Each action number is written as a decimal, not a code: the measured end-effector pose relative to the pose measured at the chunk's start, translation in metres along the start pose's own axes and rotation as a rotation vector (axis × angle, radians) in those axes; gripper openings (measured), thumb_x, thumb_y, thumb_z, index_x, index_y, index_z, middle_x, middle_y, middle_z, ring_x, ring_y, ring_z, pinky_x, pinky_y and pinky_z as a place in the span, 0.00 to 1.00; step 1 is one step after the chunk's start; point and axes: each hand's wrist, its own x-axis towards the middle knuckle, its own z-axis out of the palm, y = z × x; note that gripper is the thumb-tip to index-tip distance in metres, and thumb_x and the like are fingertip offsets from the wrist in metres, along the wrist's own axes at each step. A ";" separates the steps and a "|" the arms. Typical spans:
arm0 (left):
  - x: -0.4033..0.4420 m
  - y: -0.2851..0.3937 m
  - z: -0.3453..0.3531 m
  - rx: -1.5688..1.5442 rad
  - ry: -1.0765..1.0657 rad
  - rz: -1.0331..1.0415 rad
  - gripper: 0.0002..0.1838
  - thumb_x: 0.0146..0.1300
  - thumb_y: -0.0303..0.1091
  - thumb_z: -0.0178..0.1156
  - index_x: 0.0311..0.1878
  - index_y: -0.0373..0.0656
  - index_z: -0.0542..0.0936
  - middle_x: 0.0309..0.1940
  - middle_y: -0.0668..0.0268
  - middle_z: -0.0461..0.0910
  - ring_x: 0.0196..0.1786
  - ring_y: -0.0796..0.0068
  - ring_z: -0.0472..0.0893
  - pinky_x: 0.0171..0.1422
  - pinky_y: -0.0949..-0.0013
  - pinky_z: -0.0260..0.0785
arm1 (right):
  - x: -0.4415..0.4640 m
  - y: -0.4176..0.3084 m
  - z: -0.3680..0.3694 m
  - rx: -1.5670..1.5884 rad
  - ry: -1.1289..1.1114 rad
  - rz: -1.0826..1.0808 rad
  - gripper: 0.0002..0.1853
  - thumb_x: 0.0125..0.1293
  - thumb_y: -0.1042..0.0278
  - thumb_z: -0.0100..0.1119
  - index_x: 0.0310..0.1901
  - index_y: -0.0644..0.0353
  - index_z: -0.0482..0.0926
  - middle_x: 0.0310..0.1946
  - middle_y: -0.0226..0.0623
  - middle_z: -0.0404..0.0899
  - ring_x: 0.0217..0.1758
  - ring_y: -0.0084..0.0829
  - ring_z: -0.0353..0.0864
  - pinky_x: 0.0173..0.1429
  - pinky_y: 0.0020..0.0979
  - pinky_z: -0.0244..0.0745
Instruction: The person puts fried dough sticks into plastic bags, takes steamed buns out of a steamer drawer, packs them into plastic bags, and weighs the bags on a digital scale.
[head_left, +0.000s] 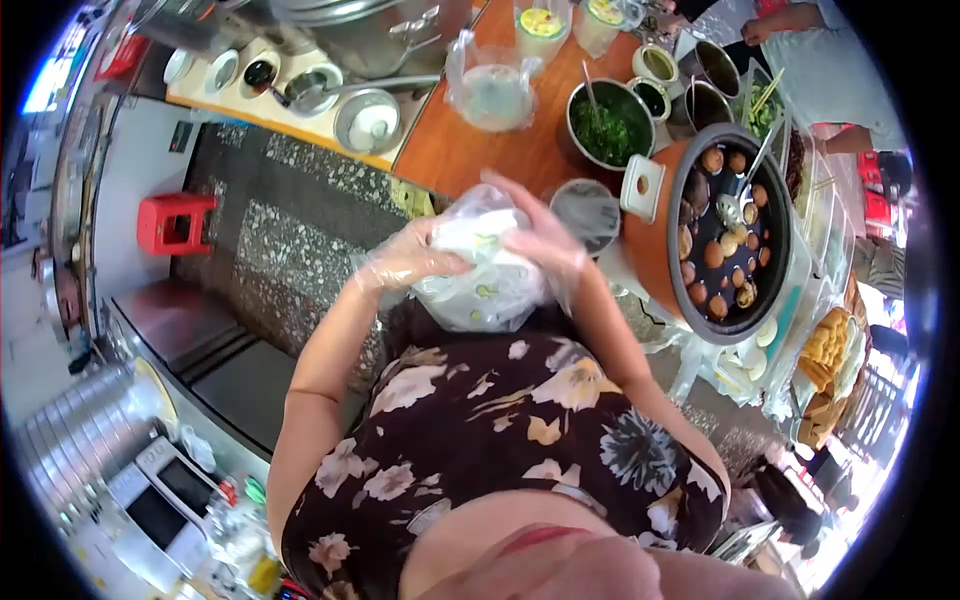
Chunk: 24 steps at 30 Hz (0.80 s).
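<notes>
In front of my body is a clear plastic bag (478, 298) with small green and yellow prints and a white item (478, 234) in its upper part. What the white item is, I cannot make out. My left hand (412, 254), in a thin clear glove, grips the bag's left side, thumb on top. On the other side my right hand (548, 240), also gloved and slightly blurred, holds the bag with its thumb against the white item. A clear plastic container (586, 214) stands on the counter just beyond my right hand.
On the right, a brown pot (660, 235) holds eggs in dark broth with a ladle (730, 208). Ahead on the wooden counter (440, 150) are a bowl of chopped greens (608, 132) and a bagged container (495, 98). A red stool (176, 224) stands left. Another person (830, 75) is at right.
</notes>
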 end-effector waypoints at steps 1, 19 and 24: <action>0.016 0.013 -0.013 -0.032 -0.053 0.048 0.26 0.50 0.29 0.68 0.55 0.39 0.76 0.45 0.70 0.80 0.47 0.81 0.77 0.56 0.72 0.69 | -0.004 0.003 0.001 0.367 -0.013 0.018 0.50 0.49 0.42 0.67 0.69 0.60 0.56 0.67 0.45 0.59 0.71 0.40 0.58 0.75 0.43 0.45; 0.205 0.059 -0.164 -0.445 0.378 0.177 0.12 0.66 0.40 0.51 0.41 0.41 0.75 0.35 0.67 0.78 0.39 0.72 0.78 0.47 0.66 0.72 | 0.210 0.020 0.021 1.125 0.944 0.085 0.25 0.69 0.54 0.46 0.61 0.61 0.68 0.55 0.44 0.75 0.56 0.42 0.76 0.57 0.46 0.75; 0.179 0.067 -0.137 0.441 0.145 0.563 0.08 0.63 0.32 0.57 0.33 0.37 0.75 0.28 0.67 0.74 0.37 0.74 0.74 0.44 0.69 0.67 | 0.256 0.064 -0.022 1.140 1.289 0.113 0.28 0.65 0.51 0.52 0.60 0.62 0.68 0.53 0.48 0.76 0.53 0.46 0.77 0.57 0.44 0.73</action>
